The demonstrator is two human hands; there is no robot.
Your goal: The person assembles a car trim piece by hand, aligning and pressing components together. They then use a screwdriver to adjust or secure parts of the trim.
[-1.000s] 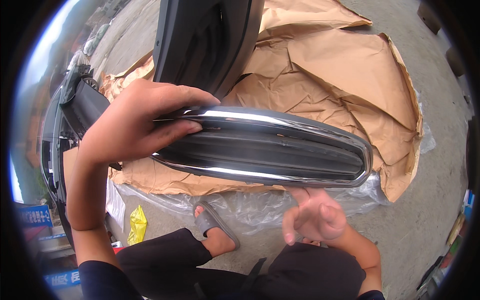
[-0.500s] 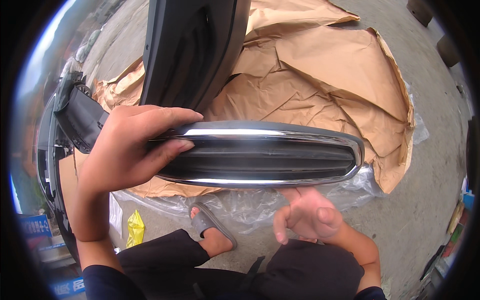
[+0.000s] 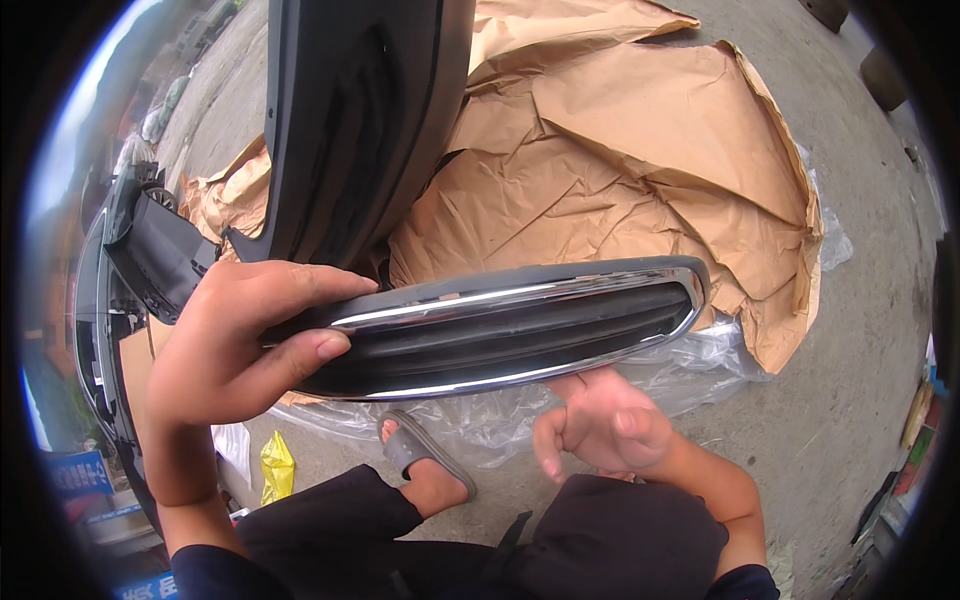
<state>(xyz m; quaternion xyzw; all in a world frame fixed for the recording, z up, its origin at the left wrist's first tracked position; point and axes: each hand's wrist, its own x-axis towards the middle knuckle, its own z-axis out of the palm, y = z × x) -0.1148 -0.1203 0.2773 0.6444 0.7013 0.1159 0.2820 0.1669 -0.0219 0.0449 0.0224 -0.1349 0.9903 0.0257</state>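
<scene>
My left hand (image 3: 235,340) grips the left end of a long car grille (image 3: 520,335), thumb across its front and fingers over its top edge. The grille has a black slatted middle and a shiny chrome surround; it is held in the air, its right end tilted up. Below its lower edge, toward the right, is my right hand (image 3: 615,425), palm up with the fingers apart. One or more of its fingertips pass behind the chrome edge, where contact is hidden. A large glossy black bumper-like panel (image 3: 350,130) rises behind the grille.
Crumpled brown paper (image 3: 640,160) and clear plastic sheeting (image 3: 480,430) lie on the concrete ground. A yellow wrapper (image 3: 277,468) is near my sandalled foot (image 3: 425,462). At the left stands a dark car (image 3: 92,330), with a black panel (image 3: 165,250) beside it.
The grille's left end has dropped with my left hand, so the grille now slants up toward the right. My right hand stays under its lower edge, shifted slightly left.
</scene>
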